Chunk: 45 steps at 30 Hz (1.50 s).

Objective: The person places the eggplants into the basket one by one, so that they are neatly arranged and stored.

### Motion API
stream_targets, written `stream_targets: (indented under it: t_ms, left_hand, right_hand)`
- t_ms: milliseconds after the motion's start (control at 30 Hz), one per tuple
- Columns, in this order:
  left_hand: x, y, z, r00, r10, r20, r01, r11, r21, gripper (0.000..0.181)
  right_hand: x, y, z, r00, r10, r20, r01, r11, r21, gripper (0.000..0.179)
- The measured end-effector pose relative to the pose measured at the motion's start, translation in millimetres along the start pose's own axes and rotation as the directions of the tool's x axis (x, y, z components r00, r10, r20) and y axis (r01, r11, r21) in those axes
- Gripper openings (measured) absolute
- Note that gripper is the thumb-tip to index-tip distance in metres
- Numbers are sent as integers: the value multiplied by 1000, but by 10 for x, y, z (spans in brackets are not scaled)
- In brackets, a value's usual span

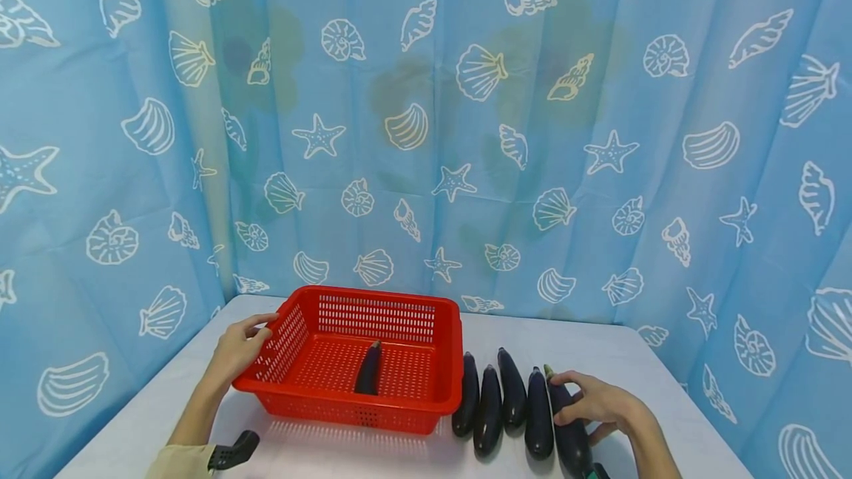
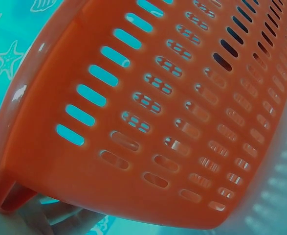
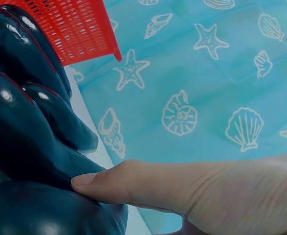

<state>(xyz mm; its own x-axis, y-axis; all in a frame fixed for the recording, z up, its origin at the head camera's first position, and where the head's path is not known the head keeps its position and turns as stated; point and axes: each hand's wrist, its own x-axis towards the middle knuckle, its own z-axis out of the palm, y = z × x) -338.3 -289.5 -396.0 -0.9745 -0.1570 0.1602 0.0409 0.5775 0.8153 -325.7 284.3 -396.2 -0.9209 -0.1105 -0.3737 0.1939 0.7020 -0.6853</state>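
My left hand (image 1: 239,350) grips the left rim of a red plastic basket (image 1: 353,416). The left wrist view shows the slotted side wall (image 2: 79,166) close up, with fingers (image 2: 70,218) partly hidden below the rim. One dark eggplant (image 1: 368,372) lies inside the basket. To the right, my right hand (image 1: 602,399) holds the rightmost eggplant (image 1: 571,442) of a row on the table, thumb on its near left side and fingers around the stem half. In the right wrist view the thumb (image 3: 109,183) lies along its dark skin; the other fingers are mostly hidden.
Several more eggplants (image 1: 489,412) lie side by side between the basket and my right hand, stems pointing away. All stand on a white-covered table (image 1: 552,335). A blue curtain (image 1: 413,168) with shell prints hangs behind and at both sides.
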Motion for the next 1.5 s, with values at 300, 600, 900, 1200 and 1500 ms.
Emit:
stream_targets:
  t_ms: [300, 600, 900, 1200, 1500]
  left_hand:
    - [-23, 7, -6, 1000, 2, 0, -2, 1000, -1, 45]
    - [-13, 5, -3, 1000, 10, 0, -10, 1000, 2, 45]
    - [3, -26, 1, 1000, 8, -2, -8, 1000, 9, 45]
    - [5, -41, 7, 1000, 3, 1, -3, 1000, 2, 46]
    - [3, -39, 9, 1000, 0, 4, 0, 1000, -8, 47]
  right_hand:
    - [14, 18, -15, 1000, -2, -7, 2, 1000, 14, 68]
    - [-2, 35, -10, 1000, -2, -18, 2, 1000, 23, 68]
    - [-8, 38, -30, 1000, 2, -20, -2, 1000, 22, 70]
    - [-27, 46, -62, 1000, -12, -21, 13, 1000, 27, 68]
    - [-23, 29, -81, 999, -2, -39, 3, 1000, 27, 72]
